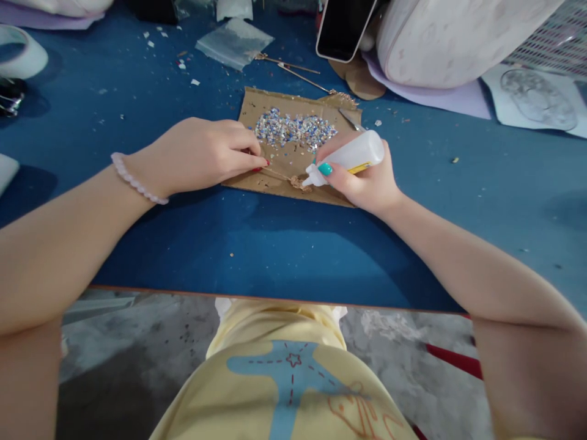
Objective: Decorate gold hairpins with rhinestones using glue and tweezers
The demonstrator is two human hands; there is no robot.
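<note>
A brown cardboard sheet [257, 107] lies on the blue table [284, 244]. A pile of small shiny flakes [293, 129] covers its upper middle. My left hand [202, 153] rests on the cardboard's left side, fingers pinched on a thin gold hairpin [277, 174] that ends in a small gold ornament [300, 182]. My right hand [367, 174] holds a white glue bottle [351, 157] on its side, with the nozzle pointing left and touching the ornament.
More gold pins [298, 70] and a clear plastic bag [233, 43] lie behind the cardboard. A phone [343, 27] leans on a pale bag [449, 36] at the back right. A printed sheet [536, 101] is at far right. A white ring [22, 55] sits at far left.
</note>
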